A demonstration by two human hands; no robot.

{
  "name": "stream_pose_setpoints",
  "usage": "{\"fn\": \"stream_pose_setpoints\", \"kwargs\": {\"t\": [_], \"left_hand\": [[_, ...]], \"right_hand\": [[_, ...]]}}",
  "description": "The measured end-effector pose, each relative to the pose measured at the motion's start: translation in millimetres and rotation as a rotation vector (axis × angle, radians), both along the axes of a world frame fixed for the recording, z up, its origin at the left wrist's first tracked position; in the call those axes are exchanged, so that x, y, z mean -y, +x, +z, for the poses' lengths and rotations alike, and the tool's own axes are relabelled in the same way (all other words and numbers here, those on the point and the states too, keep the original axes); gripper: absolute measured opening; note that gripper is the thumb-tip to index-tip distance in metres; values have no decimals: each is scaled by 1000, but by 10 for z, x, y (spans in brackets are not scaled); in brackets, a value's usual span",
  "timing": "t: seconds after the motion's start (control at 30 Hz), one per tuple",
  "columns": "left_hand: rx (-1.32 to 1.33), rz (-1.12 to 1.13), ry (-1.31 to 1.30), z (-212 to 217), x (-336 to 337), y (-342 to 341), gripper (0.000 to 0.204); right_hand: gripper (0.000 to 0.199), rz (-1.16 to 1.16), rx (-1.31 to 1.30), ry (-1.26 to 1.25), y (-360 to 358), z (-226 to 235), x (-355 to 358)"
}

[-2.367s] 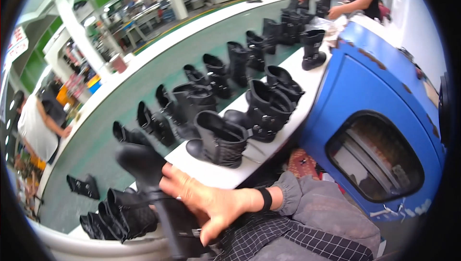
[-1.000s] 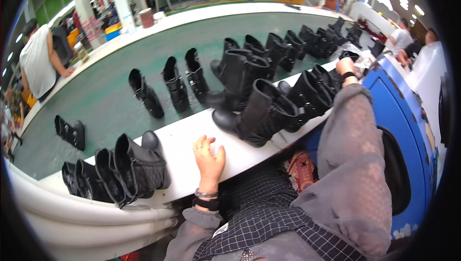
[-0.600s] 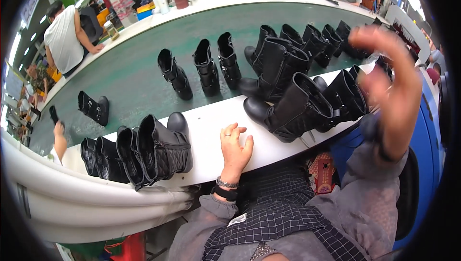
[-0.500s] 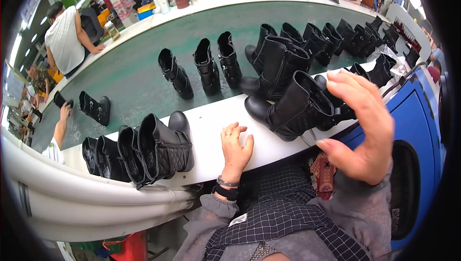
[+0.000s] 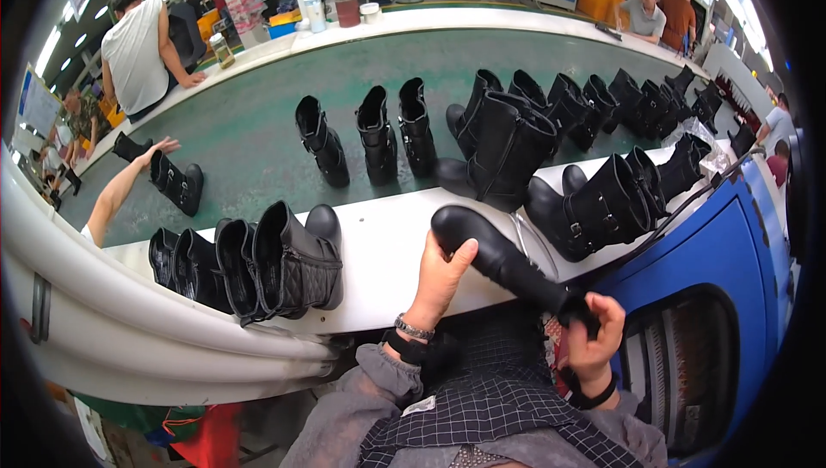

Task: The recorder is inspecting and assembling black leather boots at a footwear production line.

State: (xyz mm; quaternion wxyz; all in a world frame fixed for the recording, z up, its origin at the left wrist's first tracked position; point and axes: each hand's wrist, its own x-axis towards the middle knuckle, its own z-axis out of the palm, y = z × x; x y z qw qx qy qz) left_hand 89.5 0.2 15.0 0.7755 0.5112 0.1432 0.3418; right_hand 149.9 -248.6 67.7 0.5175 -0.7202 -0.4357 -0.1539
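Note:
A black boot point(image 5: 495, 249) lies tilted between my hands above the front edge of the white tabletop point(image 5: 383, 249). My left hand point(image 5: 440, 277) grips its toe end, thumb on top. At the shaft opening, my right hand point(image 5: 594, 335) has its fingers curled around the rim. Just beyond stands a tall black boot point(image 5: 508, 145). To the right is a buckled black boot point(image 5: 589, 210), with more boots behind it. On the left, black boots with quilted sides point(image 5: 297, 257) stand in a cluster.
A green conveyor belt point(image 5: 258, 150) carries several boots past the tabletop. A blue machine point(image 5: 688, 261) stands close on my right, and a thick white padded edge point(image 5: 172, 339) curves round on the left. A co-worker's hand point(image 5: 162, 148) is over boots at far left.
The boot that stood near the right of the tabletop is now held tilted in both hands. My right hand has come down to its opening; my left hand has closed on the toe.

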Motion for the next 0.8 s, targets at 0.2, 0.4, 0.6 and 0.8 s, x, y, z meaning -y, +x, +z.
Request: {"fn": "stream_pose_setpoints", "kwargs": {"t": [0.2,0.4,0.6,0.8], "left_hand": [[133,-35,47,187,368,-27,51],[38,-54,299,267,501,-56,53],[47,-16,336,285,543,-35,54],[-13,91,415,389,590,-3,51]], "right_hand": [[46,-68,61,-196,-108,-301,382],[35,-61,58,-215,-86,-463,393],[34,-56,60,-242,-55,-443,426],[39,-25,-298,-28,61,-518,526]]}}
